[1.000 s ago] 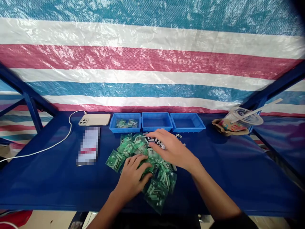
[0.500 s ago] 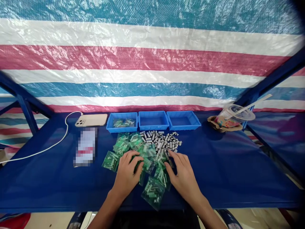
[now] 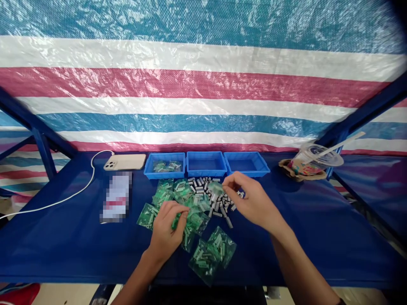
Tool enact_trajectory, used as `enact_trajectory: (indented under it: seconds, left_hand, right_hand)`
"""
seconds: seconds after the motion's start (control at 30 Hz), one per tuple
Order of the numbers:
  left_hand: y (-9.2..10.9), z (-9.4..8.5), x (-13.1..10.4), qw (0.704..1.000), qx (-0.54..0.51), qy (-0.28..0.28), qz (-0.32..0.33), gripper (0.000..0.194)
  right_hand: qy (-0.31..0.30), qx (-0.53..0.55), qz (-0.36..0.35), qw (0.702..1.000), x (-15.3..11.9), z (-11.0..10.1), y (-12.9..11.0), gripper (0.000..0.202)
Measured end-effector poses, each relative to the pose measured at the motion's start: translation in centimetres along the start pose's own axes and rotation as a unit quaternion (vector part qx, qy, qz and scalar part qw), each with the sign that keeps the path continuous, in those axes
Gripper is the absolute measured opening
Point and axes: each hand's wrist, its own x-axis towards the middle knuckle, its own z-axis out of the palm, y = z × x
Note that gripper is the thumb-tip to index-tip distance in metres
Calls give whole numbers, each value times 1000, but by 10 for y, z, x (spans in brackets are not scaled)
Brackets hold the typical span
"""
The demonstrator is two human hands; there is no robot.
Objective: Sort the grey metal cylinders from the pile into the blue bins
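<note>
My left hand [image 3: 168, 228] is closed, thumb and fingertips pinching the edge of a small clear plastic bag of green-looking parts [image 3: 197, 221] in the pile. Above the metal pieces, my right hand [image 3: 246, 197] pinches the corner of another small plastic bag [image 3: 215, 188], greenish and partly see-through. Short grey metal cylinders [image 3: 219, 207] lie loose beneath and around it. Nearer to me, two overlapping bags of parts [image 3: 211, 254] lie on the blue table. More filled bags [image 3: 163, 192] spread out beyond my left hand.
Three blue bins stand in a row behind the pile: the left bin [image 3: 164, 174] holds bagged parts, beside the middle bin [image 3: 206, 173] and right bin [image 3: 248, 174]. A phone [image 3: 127, 162] with a white cable and a blurred-out flat object [image 3: 116, 197] lie left. A plastic cup [image 3: 318, 156] lies at right.
My right hand has moved forward and up with a small bag in its fingertips. My left hand has closed its fingers. The bags and metal pieces between the hands have shifted.
</note>
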Motion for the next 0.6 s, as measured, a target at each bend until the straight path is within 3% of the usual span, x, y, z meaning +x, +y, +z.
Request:
enact_trajectory:
  seconds: [0.07,0.1,0.17,0.23,0.33,0.4,0.5,0.6]
  left_hand:
    - [11,-10,23,999,-44,5,-22,13]
    - [17,-16,37,996,-70,-20,-53,18]
    - [29,-24,66,974,-148,-134,-107,33]
    - [39,-27,94,943,-253,-175,-130,54]
    - [47,-22,124,906,-369,-120,-170,69]
    - [46,-16,135,898,-401,-67,-169,59]
    - [38,-12,141,915,-382,-6,-128,35]
    - [27,-14,139,945,-317,2,-77,29]
  right_hand:
    - [27,38,-9,999,13,-14,-14,7]
    - [36,58,-20,997,19,-20,-22,7]
    - [53,96,-48,993,32,-27,-36,6]
    - [88,104,-86,987,43,-28,-48,6]
    - [165,27,-174,970,52,-21,-56,8]
    - [187,-39,-229,955,55,-15,-55,10]
    - [184,-85,-267,942,57,-7,-49,10]
    - [180,-68,-254,948,61,0,-43,8]
